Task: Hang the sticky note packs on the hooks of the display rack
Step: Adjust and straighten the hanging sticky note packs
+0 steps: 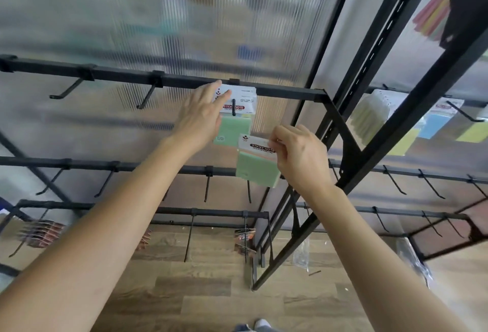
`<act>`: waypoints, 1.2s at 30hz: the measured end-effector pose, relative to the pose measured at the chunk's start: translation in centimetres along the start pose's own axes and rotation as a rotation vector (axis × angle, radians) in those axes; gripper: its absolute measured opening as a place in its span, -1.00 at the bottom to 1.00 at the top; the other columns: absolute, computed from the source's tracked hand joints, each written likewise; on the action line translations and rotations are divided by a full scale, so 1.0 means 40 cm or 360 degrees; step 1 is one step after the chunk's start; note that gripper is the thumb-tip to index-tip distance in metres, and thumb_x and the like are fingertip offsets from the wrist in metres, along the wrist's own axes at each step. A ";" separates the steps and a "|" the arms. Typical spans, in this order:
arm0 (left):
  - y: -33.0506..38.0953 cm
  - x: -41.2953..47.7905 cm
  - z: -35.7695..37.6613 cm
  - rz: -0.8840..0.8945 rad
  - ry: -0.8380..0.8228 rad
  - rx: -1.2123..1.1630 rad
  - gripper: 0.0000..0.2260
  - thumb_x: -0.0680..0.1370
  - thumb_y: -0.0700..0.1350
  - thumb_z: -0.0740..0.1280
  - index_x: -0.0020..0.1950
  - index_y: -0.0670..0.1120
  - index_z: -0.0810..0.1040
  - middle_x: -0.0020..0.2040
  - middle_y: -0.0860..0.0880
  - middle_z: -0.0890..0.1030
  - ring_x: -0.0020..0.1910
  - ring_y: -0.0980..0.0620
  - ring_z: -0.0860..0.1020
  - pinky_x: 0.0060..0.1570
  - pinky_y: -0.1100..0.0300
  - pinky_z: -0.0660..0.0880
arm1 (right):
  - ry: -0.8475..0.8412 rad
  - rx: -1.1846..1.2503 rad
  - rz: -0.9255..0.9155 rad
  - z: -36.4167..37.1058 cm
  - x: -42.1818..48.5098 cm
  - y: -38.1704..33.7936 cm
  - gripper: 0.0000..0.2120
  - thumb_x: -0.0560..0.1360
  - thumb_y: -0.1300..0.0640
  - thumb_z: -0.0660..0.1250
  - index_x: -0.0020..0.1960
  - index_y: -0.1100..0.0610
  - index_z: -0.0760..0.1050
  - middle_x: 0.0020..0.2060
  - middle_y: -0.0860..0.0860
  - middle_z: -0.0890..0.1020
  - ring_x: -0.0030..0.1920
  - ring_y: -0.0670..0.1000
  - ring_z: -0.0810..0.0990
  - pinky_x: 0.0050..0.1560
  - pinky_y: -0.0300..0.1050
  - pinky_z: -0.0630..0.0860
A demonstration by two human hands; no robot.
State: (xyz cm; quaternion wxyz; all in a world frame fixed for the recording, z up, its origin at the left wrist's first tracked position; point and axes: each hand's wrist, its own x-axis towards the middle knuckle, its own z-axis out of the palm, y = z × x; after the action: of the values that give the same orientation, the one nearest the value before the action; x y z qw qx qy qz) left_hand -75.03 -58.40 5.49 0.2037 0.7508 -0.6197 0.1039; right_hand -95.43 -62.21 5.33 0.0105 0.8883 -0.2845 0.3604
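Several green sticky note packs (239,109) hang on a black hook (233,106) at the right end of the rack's top bar (126,75). My left hand (202,115) lies against the left side of those packs with fingers nearly straight, the index finger touching their white header card. My right hand (297,150) pinches the top right corner of another green sticky note pack (257,165), held just below and right of the hanging ones.
Two bare hooks (64,91) (148,97) stick out of the top bar to the left. Lower bars (111,165) carry more hooks, some with small items (39,234). A black upright (369,125) stands right; the neighbouring rack holds coloured packs (433,125).
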 end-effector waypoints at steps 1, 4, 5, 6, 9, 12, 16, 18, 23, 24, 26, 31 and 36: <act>0.003 0.008 0.006 0.0017 -0.0026 0.0039 -0.56 0.58 -0.24 0.16 0.47 -0.12 0.22 0.48 -0.14 0.17 0.45 -0.12 0.11 0.40 0.00 0.03 | -0.0011 -0.0015 0.0022 0.002 -0.010 0.007 -0.76 0.45 0.12 0.08 -0.26 0.16 0.47 -0.39 0.02 0.54 -0.37 0.09 0.43 -0.41 -0.17 0.27; 0.007 0.016 0.015 0.0037 0.0068 0.0010 -0.60 0.57 -0.27 0.18 0.42 -0.16 0.31 0.43 -0.16 0.26 0.41 -0.14 0.18 0.36 0.01 0.07 | -0.0057 -0.0058 0.0106 0.009 -0.027 0.030 -0.86 0.45 0.20 0.19 -0.25 0.18 0.47 -0.37 0.03 0.54 -0.32 0.11 0.46 -0.40 -0.13 0.35; 0.008 0.016 0.015 0.0057 0.0144 -0.0013 -0.63 0.55 -0.29 0.20 0.37 -0.19 0.37 0.37 -0.17 0.34 0.36 -0.16 0.26 0.31 0.00 0.13 | -0.0072 -0.0064 0.0125 0.009 -0.031 0.034 -0.87 0.45 0.21 0.20 -0.24 0.18 0.48 -0.36 0.03 0.55 -0.31 0.11 0.47 -0.39 -0.11 0.37; 0.009 0.018 0.017 0.0074 0.0212 -0.0030 -0.67 0.54 -0.30 0.22 0.31 -0.21 0.44 0.28 -0.18 0.42 0.27 -0.18 0.34 0.24 0.00 0.20 | -0.0080 -0.0069 0.0135 0.009 -0.033 0.037 -0.87 0.45 0.21 0.21 -0.23 0.18 0.48 -0.35 0.03 0.56 -0.30 0.11 0.47 -0.39 -0.10 0.38; 0.014 0.035 0.018 0.0029 0.0241 -0.0044 -0.81 0.53 -0.27 0.26 0.14 -0.22 0.51 0.09 -0.15 0.51 0.06 -0.15 0.44 0.05 0.05 0.27 | -0.0061 -0.0055 0.0135 0.006 -0.036 0.039 -0.81 0.48 0.15 0.15 -0.24 0.17 0.48 -0.35 0.03 0.55 -0.32 0.08 0.45 -0.39 -0.14 0.31; 0.019 0.063 0.015 0.0035 0.0133 -0.0035 -0.87 0.59 -0.21 0.18 0.03 -0.23 0.48 0.02 -0.17 0.55 -0.02 -0.15 0.46 -0.05 0.06 0.26 | -0.0050 -0.0035 0.0140 0.001 -0.039 0.040 -0.71 0.47 0.08 0.04 -0.24 0.17 0.48 -0.33 0.02 0.56 -0.31 0.07 0.45 -0.41 -0.12 0.36; -0.001 0.051 0.006 0.0210 0.0186 -0.0056 -0.87 0.59 -0.22 0.18 -0.10 -0.22 0.47 -0.11 -0.17 0.58 -0.14 -0.15 0.46 -0.16 0.09 0.21 | -0.0014 -0.0050 0.0149 -0.006 -0.045 0.045 -0.69 0.48 0.07 0.04 -0.24 0.17 0.49 -0.32 0.03 0.58 -0.31 0.08 0.47 -0.44 -0.08 0.42; -0.004 0.017 0.001 0.0258 0.0232 -0.0107 -0.89 0.57 -0.25 0.23 -0.15 -0.22 0.47 -0.18 -0.15 0.57 -0.17 -0.15 0.49 -0.15 0.12 0.22 | 0.0023 -0.0070 0.0151 -0.011 -0.047 0.041 -0.70 0.47 0.08 0.04 -0.25 0.17 0.49 -0.33 0.02 0.58 -0.31 0.08 0.48 -0.46 -0.15 0.35; 0.021 -0.043 -0.015 0.0226 0.0347 -0.0248 -0.89 0.55 -0.23 0.25 -0.16 -0.22 0.45 -0.22 -0.09 0.52 -0.22 -0.05 0.45 -0.13 0.16 0.25 | 0.0065 -0.0122 0.0135 -0.028 -0.064 0.029 -0.70 0.48 0.08 0.06 -0.25 0.17 0.49 -0.32 0.01 0.59 -0.33 0.03 0.46 -0.47 -0.36 0.15; 0.026 -0.048 -0.021 0.0225 0.0384 -0.0271 -0.89 0.55 -0.25 0.25 -0.18 -0.21 0.44 -0.25 -0.07 0.48 -0.24 -0.05 0.42 -0.14 0.16 0.24 | 0.0065 -0.0124 0.0147 -0.032 -0.070 0.028 -0.71 0.48 0.07 0.06 -0.25 0.17 0.48 -0.32 0.01 0.59 -0.32 0.02 0.47 -0.46 -0.36 0.14; 0.035 -0.063 -0.031 0.0255 0.0429 -0.0309 -0.89 0.53 -0.28 0.27 -0.19 -0.22 0.42 -0.27 -0.02 0.42 -0.26 -0.04 0.39 -0.17 0.15 0.25 | 0.0075 -0.0126 0.0177 -0.040 -0.084 0.026 -0.71 0.49 0.07 0.07 -0.24 0.17 0.48 -0.31 0.01 0.58 -0.31 0.02 0.47 -0.46 -0.26 0.20; 0.076 -0.124 -0.011 0.0379 0.0401 -0.0369 -0.89 0.50 -0.31 0.30 -0.22 -0.23 0.44 -0.30 -0.05 0.43 -0.28 0.02 0.36 -0.22 0.11 0.30 | 0.0105 -0.0138 0.0262 -0.082 -0.139 0.035 -0.70 0.50 0.07 0.06 -0.23 0.17 0.48 -0.30 0.02 0.59 -0.29 0.05 0.49 -0.45 -0.16 0.39; 0.150 -0.174 0.038 0.0410 0.0263 -0.0442 -0.87 0.53 -0.22 0.26 -0.21 -0.19 0.44 -0.28 -0.06 0.49 -0.26 -0.03 0.43 -0.25 0.15 0.28 | 0.0113 -0.0218 0.0333 -0.150 -0.216 0.088 -0.79 0.47 0.14 0.12 -0.25 0.16 0.47 -0.31 0.01 0.56 -0.30 0.05 0.44 -0.45 -0.18 0.26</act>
State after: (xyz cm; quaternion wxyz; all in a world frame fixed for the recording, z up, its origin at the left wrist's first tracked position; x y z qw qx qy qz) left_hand -82.48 -53.78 2.34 0.3404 0.6188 -0.7002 0.1040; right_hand -106.06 -59.53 3.54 0.0434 0.8376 -0.3990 0.3706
